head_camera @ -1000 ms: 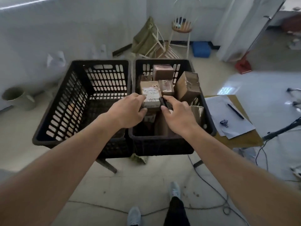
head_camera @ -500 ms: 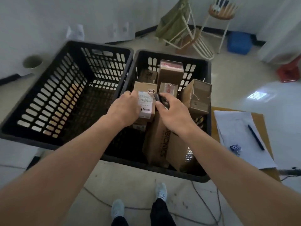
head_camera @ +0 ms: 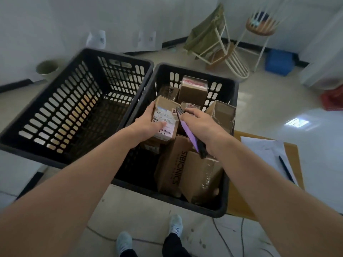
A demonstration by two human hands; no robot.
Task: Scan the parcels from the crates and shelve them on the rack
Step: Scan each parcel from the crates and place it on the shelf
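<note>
Parcel and scanner over the right crate (head_camera: 229, 101).
Left hand (head_camera: 148, 123) grips a labelled parcel (head_camera: 165, 121); right hand (head_camera: 201, 127) clasps the purple scanner (head_camera: 189, 135) just beside it.

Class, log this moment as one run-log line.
left hand: holds labelled parcel | right hand: holds scanner | right crate: parcels remain

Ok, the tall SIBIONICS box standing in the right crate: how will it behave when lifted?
The SIBIONICS box looks like stiff cardboard, so probably rigid. It stands on end, leaning on the taped parcel, so that one may tip over.
</note>
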